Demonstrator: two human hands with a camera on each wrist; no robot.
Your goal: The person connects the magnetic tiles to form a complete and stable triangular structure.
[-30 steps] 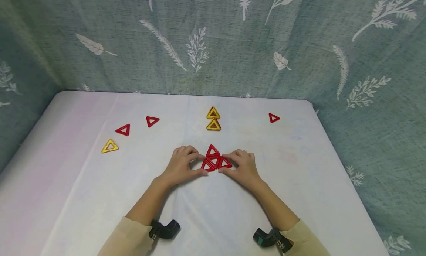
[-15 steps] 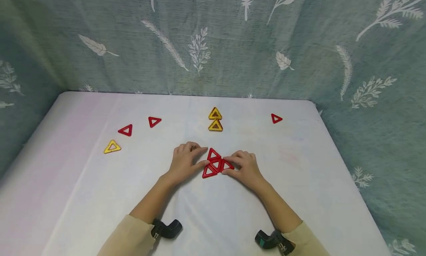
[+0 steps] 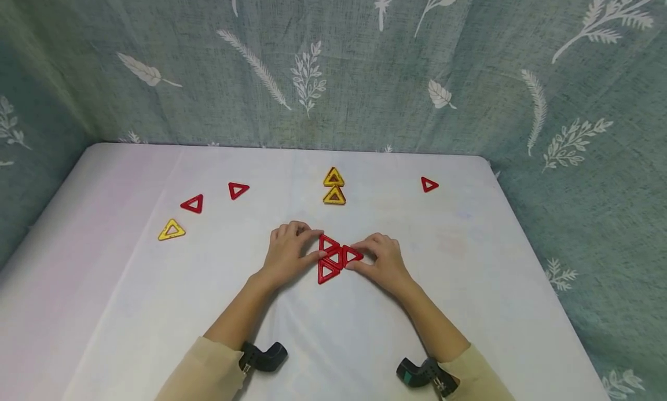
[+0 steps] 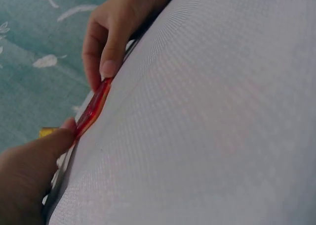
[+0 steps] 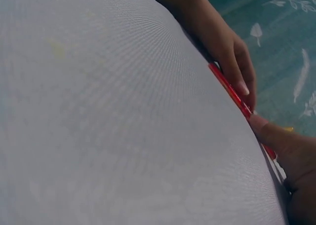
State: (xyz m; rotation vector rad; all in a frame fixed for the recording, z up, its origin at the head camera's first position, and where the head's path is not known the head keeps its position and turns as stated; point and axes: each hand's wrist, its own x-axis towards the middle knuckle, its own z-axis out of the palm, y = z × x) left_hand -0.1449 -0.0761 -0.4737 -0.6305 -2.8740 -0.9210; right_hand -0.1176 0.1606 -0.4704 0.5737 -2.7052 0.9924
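Note:
Several red triangular magnetic tiles lie edge to edge on the white table, forming one larger triangle that points right. At its upper left, my left hand [image 3: 286,253] pinches the upper red tile [image 3: 330,239] between thumb and forefinger. Opposite, my right hand [image 3: 383,262] grips the right red tile [image 3: 358,256] by its sides. A middle red tile [image 3: 341,258] joins these to the lower red tile [image 3: 321,271], which no finger touches. In the left wrist view the red tiles [image 4: 94,109] show almost edge-on between both hands, and their separate outlines are hidden.
Two yellow triangles [image 3: 334,195] stand point to base beyond the group. Loose at far left are a yellow triangle [image 3: 172,230] and two red ones [image 3: 193,203]. Another red triangle [image 3: 429,184] lies far right. A leaf-patterned green cloth [image 3: 365,100] hangs behind the table [image 3: 469,308].
The red group has turned counterclockwise, from pointing up to pointing right. My left hand has shifted from the lower-left tile to the upper one; my right hand still grips the right tile.

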